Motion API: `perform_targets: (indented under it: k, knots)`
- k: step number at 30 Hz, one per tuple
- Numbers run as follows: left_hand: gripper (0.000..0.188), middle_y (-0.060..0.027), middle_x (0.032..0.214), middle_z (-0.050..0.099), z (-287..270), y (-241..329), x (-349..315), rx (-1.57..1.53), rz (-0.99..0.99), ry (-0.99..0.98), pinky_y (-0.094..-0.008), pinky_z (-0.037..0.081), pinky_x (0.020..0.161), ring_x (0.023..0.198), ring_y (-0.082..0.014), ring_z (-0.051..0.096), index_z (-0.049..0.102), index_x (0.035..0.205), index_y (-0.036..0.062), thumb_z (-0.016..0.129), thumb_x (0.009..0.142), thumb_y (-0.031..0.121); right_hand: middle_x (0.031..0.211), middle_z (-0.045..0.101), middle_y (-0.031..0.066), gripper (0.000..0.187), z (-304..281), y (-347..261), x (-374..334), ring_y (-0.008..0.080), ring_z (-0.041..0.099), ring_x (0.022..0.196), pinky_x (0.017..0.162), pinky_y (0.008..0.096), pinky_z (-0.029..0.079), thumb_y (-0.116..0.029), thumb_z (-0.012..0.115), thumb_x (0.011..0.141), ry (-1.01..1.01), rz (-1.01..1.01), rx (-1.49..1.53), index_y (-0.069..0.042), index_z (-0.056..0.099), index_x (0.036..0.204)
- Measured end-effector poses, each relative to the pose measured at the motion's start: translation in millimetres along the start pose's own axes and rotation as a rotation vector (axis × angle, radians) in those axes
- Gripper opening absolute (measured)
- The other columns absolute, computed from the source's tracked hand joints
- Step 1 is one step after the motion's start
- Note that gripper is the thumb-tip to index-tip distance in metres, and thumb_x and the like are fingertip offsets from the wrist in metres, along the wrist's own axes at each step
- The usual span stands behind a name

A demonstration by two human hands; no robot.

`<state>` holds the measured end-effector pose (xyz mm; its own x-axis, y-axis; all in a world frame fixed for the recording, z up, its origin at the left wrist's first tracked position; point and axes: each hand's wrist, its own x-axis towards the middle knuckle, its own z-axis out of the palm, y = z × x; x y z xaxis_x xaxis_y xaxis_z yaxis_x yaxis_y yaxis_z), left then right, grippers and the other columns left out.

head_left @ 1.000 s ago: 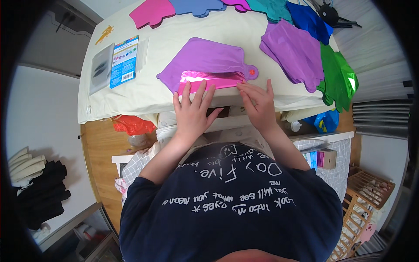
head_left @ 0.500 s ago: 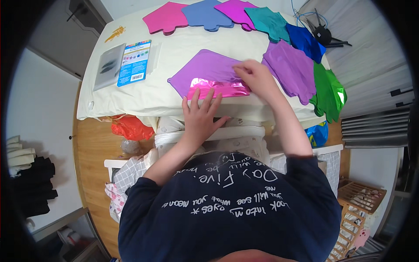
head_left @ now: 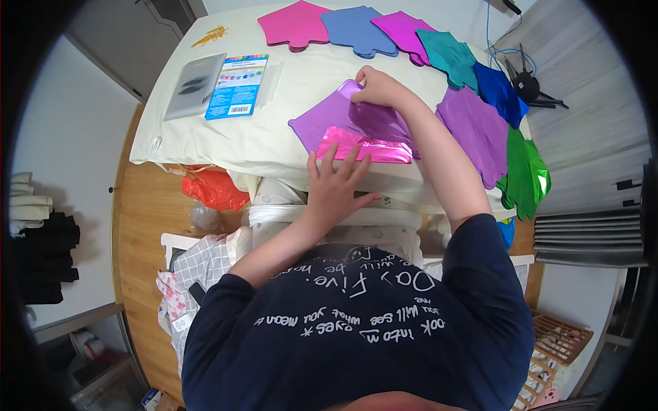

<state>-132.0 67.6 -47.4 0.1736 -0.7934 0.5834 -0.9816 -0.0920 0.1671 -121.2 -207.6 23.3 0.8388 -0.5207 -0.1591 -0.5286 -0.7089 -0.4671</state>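
Note:
A flat purple foil piece [head_left: 317,118] with pointed corners lies near the table's front edge. Across its near side runs a shiny pink foil band [head_left: 384,151]; whether this is a folded-over part or a separate sheet, I cannot tell. My left hand [head_left: 334,188] rests with spread fingers, its fingertips on the pink band. At the far corner of the purple piece, my right hand [head_left: 378,89] has its thumb and fingers closed on the foil and lifts it slightly. The right forearm covers the piece's right side.
Foil pieces fan around the table's far and right sides: pink [head_left: 293,24], grey-blue [head_left: 358,31], magenta [head_left: 404,34], teal [head_left: 449,58], dark blue [head_left: 500,94], purple [head_left: 473,133] and green [head_left: 524,171]. At left are a blue-and-white package card [head_left: 236,88], a clear sleeve [head_left: 193,85] and gold ties [head_left: 210,35].
My right hand has gone from the purple piece's right side to its far corner, which it now grips. The left hand stays on the pink band. The whole view has shifted a little.

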Motion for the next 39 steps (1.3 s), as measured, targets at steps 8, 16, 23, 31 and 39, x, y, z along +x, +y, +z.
perform_targets:
  k: [8, 16, 23, 31, 39]
  knots:
    - [0.080, -0.0056, 0.147, 0.050, 2, 0, 0, 0.022, -0.012, -0.026, -0.0685, 0.029, 0.105, 0.135, -0.0385, 0.041, 0.057, 0.138, 0.0219, 0.068, 0.076, 0.071, 0.083, 0.070, 0.0130, 0.030, -7, -3, 5, 0.0244, 0.067, 0.079, 0.073, 0.0354, 0.053, -0.031, 0.072, 0.077, -0.039, 0.015, -0.034, -0.004, 0.069, 0.090]
    - [0.079, -0.0054, 0.148, 0.050, 5, 0, 1, 0.011, -0.007, -0.025, -0.0690, 0.029, 0.106, 0.135, -0.0388, 0.041, 0.058, 0.138, 0.0225, 0.070, 0.075, 0.070, 0.078, 0.072, 0.0124, 0.019, -9, 21, -2, 0.0211, 0.068, 0.071, 0.069, 0.0340, 0.053, -0.016, 0.068, 0.082, 0.121, -0.145, 0.106, -0.003, 0.075, 0.093]
    - [0.078, -0.0053, 0.149, 0.049, 7, -2, -3, 0.024, -0.021, -0.037, -0.0692, 0.028, 0.106, 0.137, -0.0383, 0.039, 0.057, 0.138, 0.0241, 0.072, 0.075, 0.067, 0.093, 0.075, 0.0119, 0.019, 3, -4, -67, 0.0300, 0.071, 0.086, 0.079, 0.0396, 0.056, -0.013, 0.068, 0.085, 0.442, -0.500, -0.152, -0.008, 0.076, 0.101]
    - [0.078, -0.0082, 0.145, 0.044, 16, -3, -6, 0.024, -0.011, 0.078, -0.0677, 0.032, 0.104, 0.134, -0.0337, 0.038, 0.059, 0.135, 0.0258, 0.078, 0.068, 0.060, 0.103, 0.072, 0.0025, 0.031, 42, 7, -138, 0.0224, 0.068, 0.097, 0.086, 0.0391, 0.055, -0.017, 0.072, 0.075, 0.469, -0.842, -0.387, -0.012, 0.074, 0.105]
    - [0.078, -0.0083, 0.125, 0.044, 10, -1, -5, 0.054, -0.020, 0.049, -0.0662, 0.034, 0.104, 0.119, -0.0300, 0.042, 0.061, 0.133, 0.0255, 0.082, 0.064, 0.056, 0.101, 0.072, 0.0022, 0.030, 49, 5, -140, 0.0216, 0.068, 0.095, 0.085, 0.0378, 0.054, -0.016, 0.070, 0.075, 0.415, -0.792, -0.292, -0.012, 0.074, 0.104]
